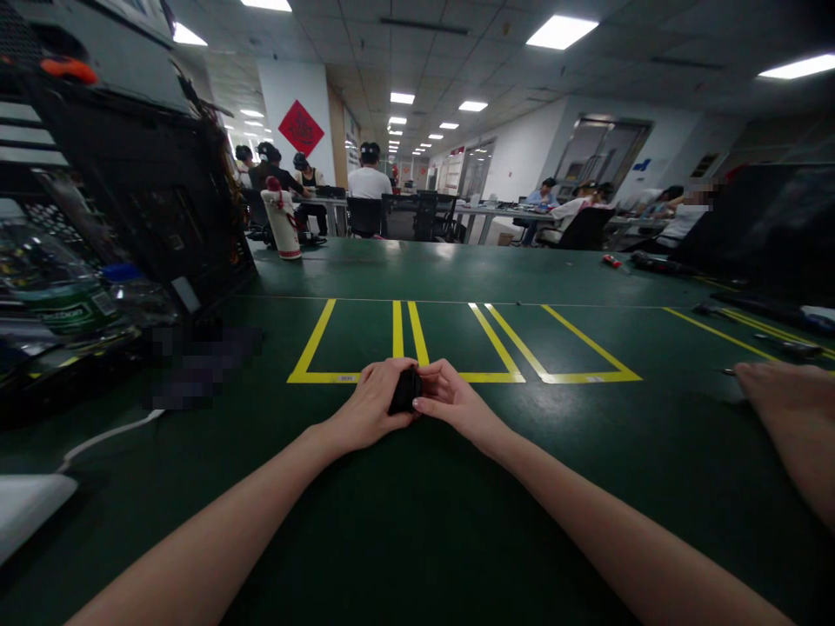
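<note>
A small black rounded object (405,391) is held between my two hands, just in front of the yellow tape lines; its exact kind does not show. My left hand (370,402) wraps around its left side, thumb toward me. From the right, my right hand (455,402) grips it with thumb and fingers. Parts of the object are hidden behind my fingers. Both hands are low over the green table (391,522).
Yellow tape (580,378) marks several boxes on the table. A dark computer case (150,174) and plastic bottles (62,291) stand at left. A white-and-red cylinder (283,224) is at the back. Another person's hand (783,409) rests at right, near small tools (786,346).
</note>
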### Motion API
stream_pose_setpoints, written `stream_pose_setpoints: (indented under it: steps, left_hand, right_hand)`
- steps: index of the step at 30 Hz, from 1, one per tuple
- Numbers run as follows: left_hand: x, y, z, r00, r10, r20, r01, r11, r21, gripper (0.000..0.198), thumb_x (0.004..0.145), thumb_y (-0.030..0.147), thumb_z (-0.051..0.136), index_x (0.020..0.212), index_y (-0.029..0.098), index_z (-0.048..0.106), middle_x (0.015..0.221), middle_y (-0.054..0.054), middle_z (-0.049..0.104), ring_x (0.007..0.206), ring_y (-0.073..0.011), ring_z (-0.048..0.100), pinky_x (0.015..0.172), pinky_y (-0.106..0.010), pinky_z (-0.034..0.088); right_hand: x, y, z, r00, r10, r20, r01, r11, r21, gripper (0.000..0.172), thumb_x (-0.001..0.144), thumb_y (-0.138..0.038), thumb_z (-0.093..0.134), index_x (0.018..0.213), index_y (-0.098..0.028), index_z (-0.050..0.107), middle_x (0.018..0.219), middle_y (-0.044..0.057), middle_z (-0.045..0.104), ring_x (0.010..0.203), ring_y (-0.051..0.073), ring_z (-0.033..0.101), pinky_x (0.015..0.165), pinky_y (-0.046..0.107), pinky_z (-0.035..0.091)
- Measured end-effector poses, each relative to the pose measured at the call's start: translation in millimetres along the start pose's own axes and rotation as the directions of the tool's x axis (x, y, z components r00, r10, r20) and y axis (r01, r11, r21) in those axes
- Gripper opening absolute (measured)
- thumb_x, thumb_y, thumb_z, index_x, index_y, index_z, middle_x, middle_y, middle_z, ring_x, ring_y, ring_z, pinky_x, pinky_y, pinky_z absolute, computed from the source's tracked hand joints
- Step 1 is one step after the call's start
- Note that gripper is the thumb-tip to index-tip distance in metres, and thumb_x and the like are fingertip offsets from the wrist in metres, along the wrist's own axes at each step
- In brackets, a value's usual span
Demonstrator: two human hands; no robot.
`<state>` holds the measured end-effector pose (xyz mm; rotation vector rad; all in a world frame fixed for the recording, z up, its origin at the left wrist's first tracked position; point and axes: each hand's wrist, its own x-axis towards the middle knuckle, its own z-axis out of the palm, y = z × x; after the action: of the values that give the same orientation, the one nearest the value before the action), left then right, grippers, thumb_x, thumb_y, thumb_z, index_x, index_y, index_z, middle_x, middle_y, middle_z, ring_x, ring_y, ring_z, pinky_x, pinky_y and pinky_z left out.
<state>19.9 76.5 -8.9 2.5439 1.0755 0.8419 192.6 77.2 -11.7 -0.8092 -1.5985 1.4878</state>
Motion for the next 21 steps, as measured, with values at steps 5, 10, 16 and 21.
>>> stream_pose_setpoints:
  steps: [5,10,16,21]
  left_hand:
    - [0.0,0.5,-1.4,1.0,0.001,0.001,-0.001,1.0,0.0,0.056,0.071,0.025,0.057,0.117,0.021,0.027,0.113,-0.006,0.042,0.106,-0.0215,0.041,0.094,-0.039,0.025]
    - [-0.3,1.0,-1.7,1.0,-0.021,0.018,0.021,1.0,-0.011,0.055,0.071,0.026,0.056,0.117,0.022,0.027,0.113,-0.006,0.042,0.105,-0.0211,0.041,0.094,-0.04,0.026]
    - [-0.6,0.0,-1.5,1.0,-0.008,0.013,0.008,1.0,-0.001,0.055,0.071,0.024,0.056,0.118,0.022,0.026,0.113,-0.006,0.042,0.107,-0.0217,0.04,0.094,-0.041,0.026]
    - [-0.2,0.7,-1.2,1.0,-0.013,0.007,0.013,1.0,-0.003,0.057,0.07,0.024,0.057,0.118,0.021,0.026,0.112,-0.006,0.042,0.106,-0.0211,0.04,0.094,-0.039,0.025]
  right_hand:
    - [-1.3,-1.7,2.0,0.999,-0.004,-0.046,0.003,1.0,-0.027,0.02,0.072,-0.026,0.056,0.09,-0.023,0.047,0.097,0.001,0.049,0.093,0.015,0.051,0.085,0.036,0.04]
    - [0.0,1.8,0.3,0.998,0.021,-0.066,-0.025,0.998,-0.063,0.027,0.073,-0.027,0.054,0.099,-0.024,0.047,0.102,0.002,0.049,0.098,0.016,0.049,0.087,0.038,0.039]
    - [-0.4,0.9,0.1,1.0,-0.014,-0.01,0.014,1.0,0.001,0.031,0.066,-0.02,0.062,0.093,-0.024,0.046,0.1,0.001,0.051,0.096,0.016,0.051,0.088,0.038,0.039]
    - [0.9,1.3,1.3,0.999,-0.022,-0.025,0.022,1.0,0.001,0.023,0.07,-0.024,0.058,0.09,-0.023,0.046,0.097,0.001,0.051,0.095,0.015,0.051,0.086,0.036,0.039]
